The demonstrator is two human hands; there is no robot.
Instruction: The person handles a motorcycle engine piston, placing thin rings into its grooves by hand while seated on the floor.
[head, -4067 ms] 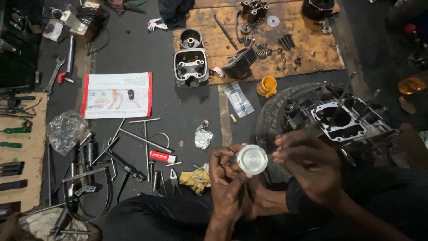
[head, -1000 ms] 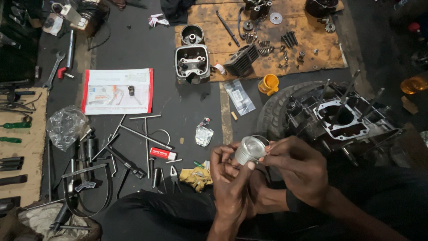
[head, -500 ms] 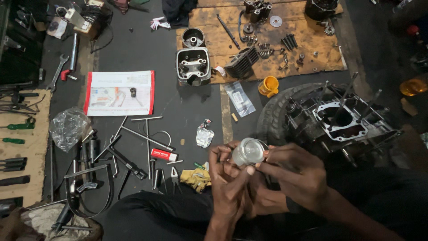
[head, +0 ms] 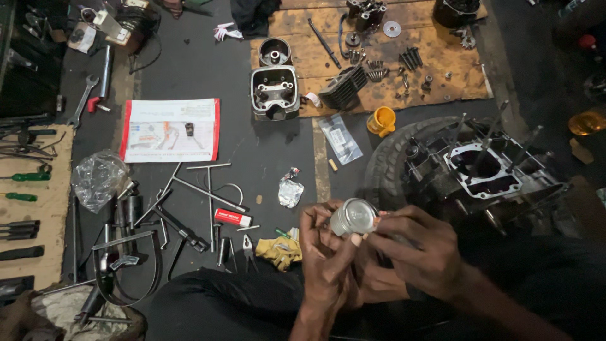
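Observation:
I hold a shiny metal piston (head: 355, 216) in front of me, low in the view, its crown tilted up and to the right. My left hand (head: 327, 257) grips its near side from below with fingers curled around the skirt. My right hand (head: 413, 256) holds the other side, thumb and fingertips pressed on the rim. Just beyond my hands an engine crankcase (head: 481, 169) with long studs rests on a black tyre (head: 392, 158).
On the dark floor lie a cylinder head (head: 274, 92), a finned cylinder (head: 344, 87), a yellow cup (head: 382, 120), a red-edged paper sheet (head: 170, 129), a small red box (head: 233, 218), a yellow rag (head: 279, 252), long T-handle wrenches (head: 202, 189), a clear plastic bag (head: 96, 179). Cardboard (head: 372, 57) at the back carries several small parts.
The piston has been turned from crown-up to tilted on its side between my fingers. Both hands stay low in the view and have shifted slightly.

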